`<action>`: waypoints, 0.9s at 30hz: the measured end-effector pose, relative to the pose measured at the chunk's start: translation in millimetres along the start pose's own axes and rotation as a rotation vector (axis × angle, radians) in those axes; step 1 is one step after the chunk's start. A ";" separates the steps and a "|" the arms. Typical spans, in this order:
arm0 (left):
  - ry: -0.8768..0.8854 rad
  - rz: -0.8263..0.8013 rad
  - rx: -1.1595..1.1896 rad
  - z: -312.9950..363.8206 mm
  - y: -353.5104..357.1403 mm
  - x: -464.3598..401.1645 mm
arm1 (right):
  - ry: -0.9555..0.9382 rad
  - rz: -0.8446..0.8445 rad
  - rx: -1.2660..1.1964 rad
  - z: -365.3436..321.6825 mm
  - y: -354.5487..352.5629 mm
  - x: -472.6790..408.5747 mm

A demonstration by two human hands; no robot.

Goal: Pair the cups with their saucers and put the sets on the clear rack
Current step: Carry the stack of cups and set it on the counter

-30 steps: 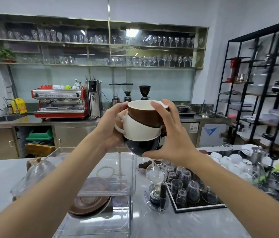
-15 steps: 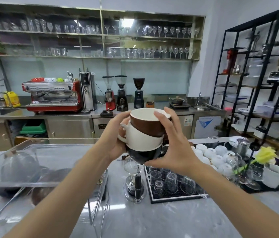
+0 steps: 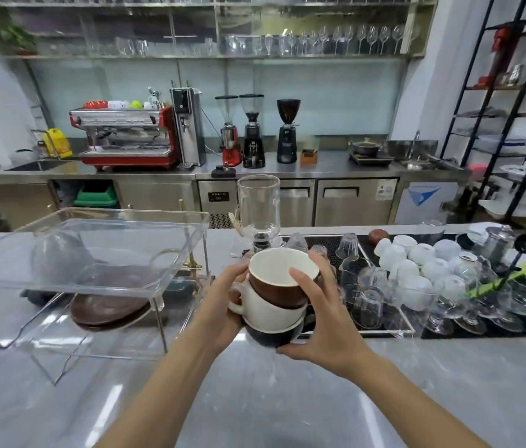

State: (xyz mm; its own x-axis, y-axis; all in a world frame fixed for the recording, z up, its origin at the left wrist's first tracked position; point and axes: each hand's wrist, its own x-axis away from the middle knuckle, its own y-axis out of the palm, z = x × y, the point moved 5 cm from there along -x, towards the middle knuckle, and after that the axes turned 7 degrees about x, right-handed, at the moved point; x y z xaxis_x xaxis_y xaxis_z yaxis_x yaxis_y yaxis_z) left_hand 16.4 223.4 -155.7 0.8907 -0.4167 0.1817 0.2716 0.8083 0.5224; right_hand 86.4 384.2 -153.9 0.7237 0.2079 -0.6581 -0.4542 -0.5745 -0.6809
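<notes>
Gripping stacked cups [image 3: 276,297] w/ both hands: left hand [image 3: 222,305] fingers curled behind, right hand [image 3: 323,321] fingers wrapping front; I'm holding above counter [image 3: 255,399].

Bright, even indoor light, cool white, apparently from overhead. Long pale streaks of glare on the grey counter [image 3: 287,399] near the bottom edge. Clear rack [image 3: 87,253] catches soft highlights along its edges; contents behind it look hazy. Wide-angle bend: black shelving [image 3: 513,124] at right leans inward, wall shelves bow. Slight motion blur overall, glasses [image 3: 368,299] smeared. Shadows faint and soft.
</notes>
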 end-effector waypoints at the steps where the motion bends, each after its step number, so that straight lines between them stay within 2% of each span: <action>1: -0.001 0.019 -0.001 -6.7 -5.6 0.1 | 0.009 -0.009 -0.015 2.1 6.4 4.5; 16: -0.064 0.211 0.134 -73.1 -60.9 -15.1 | 0.035 -0.018 -0.171 34.2 85.3 47.8; 27: -0.096 0.189 0.110 -92.8 -78.3 -36.4 | 0.035 -0.057 -0.174 57.3 106.2 53.3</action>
State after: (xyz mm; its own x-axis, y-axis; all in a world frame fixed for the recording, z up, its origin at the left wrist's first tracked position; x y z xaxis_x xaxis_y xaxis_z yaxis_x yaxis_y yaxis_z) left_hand -3.5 213.8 -280.5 0.8816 -0.3043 0.3609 0.0574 0.8279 0.5579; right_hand 47.0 379.7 -279.7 0.7643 0.2181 -0.6068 -0.3178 -0.6914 -0.6488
